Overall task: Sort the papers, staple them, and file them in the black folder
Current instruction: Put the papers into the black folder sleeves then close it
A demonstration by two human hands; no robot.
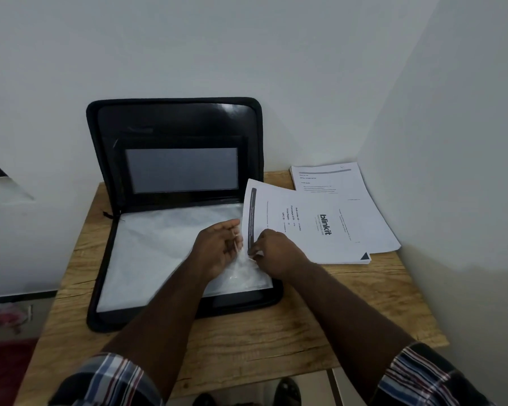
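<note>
Glossy black folder (176, 124) with clear plastic sleeves (159, 244), matt white papers (311, 227), rough-grained wooden table (247, 341)

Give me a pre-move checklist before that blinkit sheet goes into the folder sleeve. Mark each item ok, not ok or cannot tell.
1. Black folder open, its lid upright against the wall: ok.
2. Clear sleeve lying flat on the folder's lower half: ok.
3. Sleeve mouth held open by the left hand: cannot tell; the hand is at the sleeve's right edge, but the opening itself is not clear.
4. Blinkit sheet gripped by the right hand: ok, pinched at its near left corner.
5. Sheet stapled: cannot tell; no staple or stapler shows.
6. Remaining paper stack resting on the wooden table, right of the folder: ok.
</note>
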